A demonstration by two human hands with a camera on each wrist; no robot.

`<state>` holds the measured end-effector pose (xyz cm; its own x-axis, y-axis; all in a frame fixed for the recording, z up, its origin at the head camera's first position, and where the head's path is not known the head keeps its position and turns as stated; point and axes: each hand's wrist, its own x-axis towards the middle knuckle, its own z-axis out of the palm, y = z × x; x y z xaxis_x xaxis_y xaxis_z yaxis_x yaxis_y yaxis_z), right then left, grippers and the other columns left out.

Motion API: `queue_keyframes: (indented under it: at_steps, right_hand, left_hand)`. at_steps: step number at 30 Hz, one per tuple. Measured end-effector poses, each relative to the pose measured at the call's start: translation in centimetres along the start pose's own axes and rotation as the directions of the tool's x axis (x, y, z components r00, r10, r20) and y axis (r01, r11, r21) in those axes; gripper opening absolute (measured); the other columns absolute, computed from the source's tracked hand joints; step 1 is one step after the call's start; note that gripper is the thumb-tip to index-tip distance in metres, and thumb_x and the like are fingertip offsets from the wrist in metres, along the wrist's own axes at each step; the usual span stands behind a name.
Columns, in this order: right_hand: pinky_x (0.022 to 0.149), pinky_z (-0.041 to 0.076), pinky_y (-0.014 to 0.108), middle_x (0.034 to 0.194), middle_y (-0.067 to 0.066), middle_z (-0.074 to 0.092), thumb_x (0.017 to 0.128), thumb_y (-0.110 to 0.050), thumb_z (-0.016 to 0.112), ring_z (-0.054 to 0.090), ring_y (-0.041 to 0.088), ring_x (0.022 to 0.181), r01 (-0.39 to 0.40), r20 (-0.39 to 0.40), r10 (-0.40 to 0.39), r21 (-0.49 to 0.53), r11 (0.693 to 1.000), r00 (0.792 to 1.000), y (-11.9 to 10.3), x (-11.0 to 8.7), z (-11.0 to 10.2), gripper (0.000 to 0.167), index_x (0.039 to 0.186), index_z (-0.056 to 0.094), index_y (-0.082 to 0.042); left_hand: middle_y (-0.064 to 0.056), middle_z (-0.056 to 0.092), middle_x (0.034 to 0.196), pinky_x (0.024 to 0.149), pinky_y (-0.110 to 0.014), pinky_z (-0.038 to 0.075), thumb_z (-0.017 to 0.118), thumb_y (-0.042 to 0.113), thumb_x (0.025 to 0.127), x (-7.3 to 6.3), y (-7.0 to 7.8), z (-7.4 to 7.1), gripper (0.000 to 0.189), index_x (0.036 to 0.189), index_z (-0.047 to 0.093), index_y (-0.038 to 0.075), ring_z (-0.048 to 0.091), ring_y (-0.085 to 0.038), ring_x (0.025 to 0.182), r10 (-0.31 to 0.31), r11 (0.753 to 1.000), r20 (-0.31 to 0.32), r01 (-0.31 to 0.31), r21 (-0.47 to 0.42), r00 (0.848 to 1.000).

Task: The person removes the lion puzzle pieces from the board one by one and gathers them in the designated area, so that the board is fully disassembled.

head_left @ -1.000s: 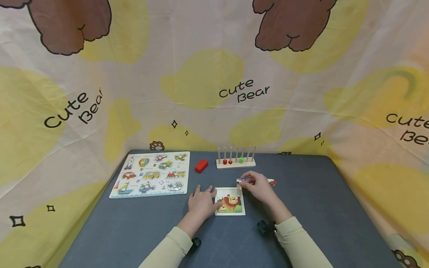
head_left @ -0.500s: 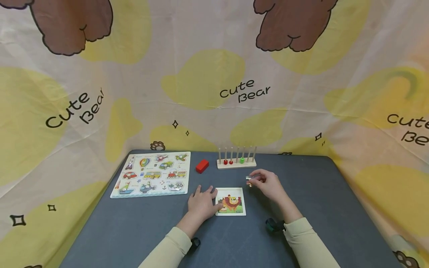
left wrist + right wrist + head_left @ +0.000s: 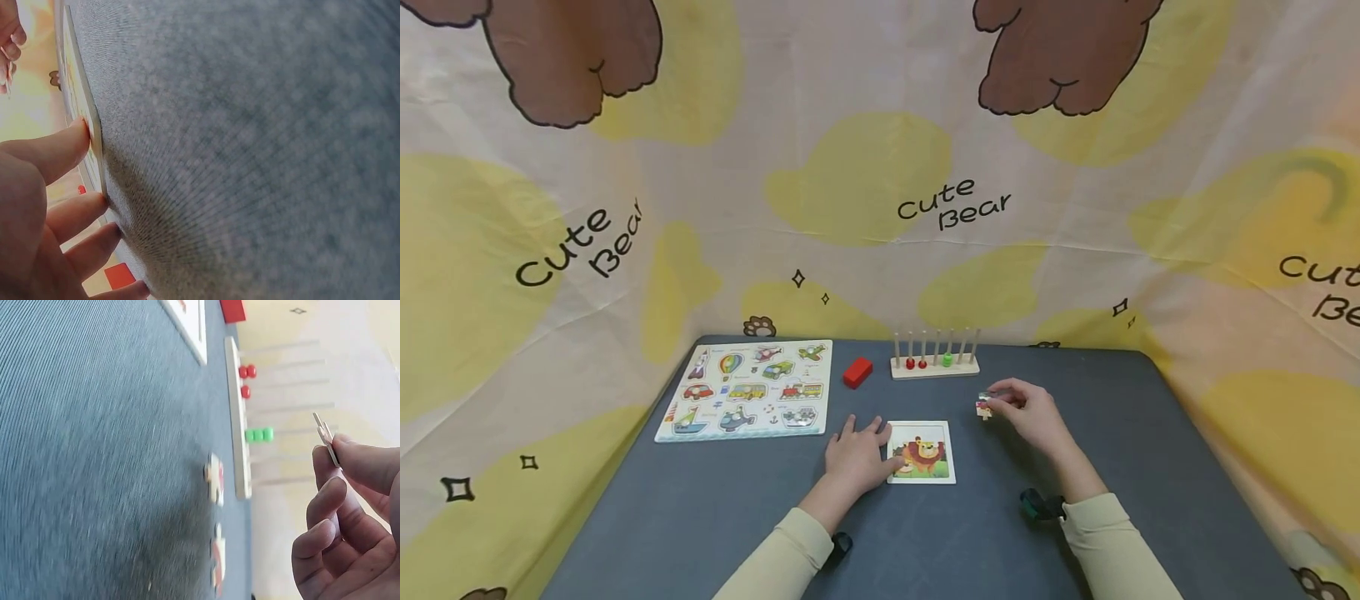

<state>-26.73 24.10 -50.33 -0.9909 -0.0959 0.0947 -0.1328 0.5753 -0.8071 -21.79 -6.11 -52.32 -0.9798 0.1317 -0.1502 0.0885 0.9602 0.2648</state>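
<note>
A small square puzzle board (image 3: 952, 454) with a white frame and a lion picture lies on the table. My left hand (image 3: 853, 458) rests at its left side, fingers spread. In the left wrist view, the thumb (image 3: 72, 147) lies on the board's edge and the index fingertip touches its corner. My right hand (image 3: 1036, 418) is raised to the right of the board, pinching a small jigsaw piece (image 3: 983, 407) between thumb and index finger. The right wrist view shows this piece (image 3: 326, 439) edge-on. Below that hand, two more jigsaw pieces (image 3: 215, 479) lie on the table.
A vehicle picture puzzle (image 3: 748, 387) lies at the back left of the dark table (image 3: 700, 500). A red block (image 3: 857, 372) is beside it. Further right, a wooden peg rack (image 3: 934, 367) carries red and green beads. A printed cloth (image 3: 850, 167) hangs behind the table.
My right hand has moved right, away from the board's top right corner, with the jigsaw piece in its pinch. The left hand stays at the board. The view has shifted slightly.
</note>
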Motion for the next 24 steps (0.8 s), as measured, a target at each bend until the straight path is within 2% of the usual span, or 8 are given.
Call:
queue_keyframes:
  at_steps: [8, 15, 19, 24]
  right_hand:
    - [0.063, 0.049, 0.028, 0.093, 0.010, 0.076, 0.096, -0.019, 0.071, 0.067, 0.036, 0.083, -0.030, -0.036, 0.029, -0.027, 0.999, 0.999, 1.6, -0.6, -2.2, 0.032, 0.125, 0.064, -0.006]
    - [0.064, 0.050, 0.029, 0.093, 0.009, 0.077, 0.095, -0.024, 0.072, 0.069, 0.033, 0.082, -0.037, -0.082, 0.031, -0.076, 0.996, 0.996, 2.3, -0.6, -3.7, 0.024, 0.114, 0.069, -0.009]
    - [0.064, 0.051, 0.029, 0.092, 0.008, 0.077, 0.095, -0.027, 0.072, 0.068, 0.033, 0.083, -0.047, -0.086, 0.040, -0.080, 0.996, 0.995, 3.0, -0.5, -4.2, 0.026, 0.115, 0.070, -0.010]
    - [0.063, 0.050, 0.029, 0.094, 0.009, 0.076, 0.096, -0.028, 0.071, 0.065, 0.026, 0.078, -0.050, -0.098, 0.041, -0.096, 0.994, 0.994, 3.8, -0.5, -4.8, 0.026, 0.115, 0.071, -0.010]
  left_hand:
    - [-0.001, 0.051, 0.154, 0.111, -0.066, 0.035, 0.071, 0.059, 0.085, 0.0, 0.4, 0.2, 0.069, 0.144, 0.058, 0.026, 0.031, -0.043, 0.149, 0.002, 1.000, 0.005, -0.002, 0.006, 1.000]
    - [-0.002, 0.050, 0.154, 0.111, -0.066, 0.035, 0.071, 0.059, 0.085, 0.0, 0.5, 0.1, 0.070, 0.145, 0.058, 0.025, 0.030, -0.043, 0.149, 0.011, 1.000, 0.012, -0.011, -0.004, 1.000]
    - [-0.002, 0.050, 0.154, 0.111, -0.067, 0.035, 0.071, 0.058, 0.085, 0.0, 0.3, 0.1, 0.069, 0.145, 0.058, 0.025, 0.030, -0.043, 0.149, 0.012, 1.000, 0.005, -0.012, -0.005, 1.000]
    - [-0.001, 0.050, 0.154, 0.111, -0.067, 0.035, 0.071, 0.058, 0.086, 0.0, 0.2, 0.0, 0.069, 0.144, 0.058, 0.025, 0.030, -0.044, 0.149, 0.011, 1.000, 0.005, -0.011, -0.001, 1.000]
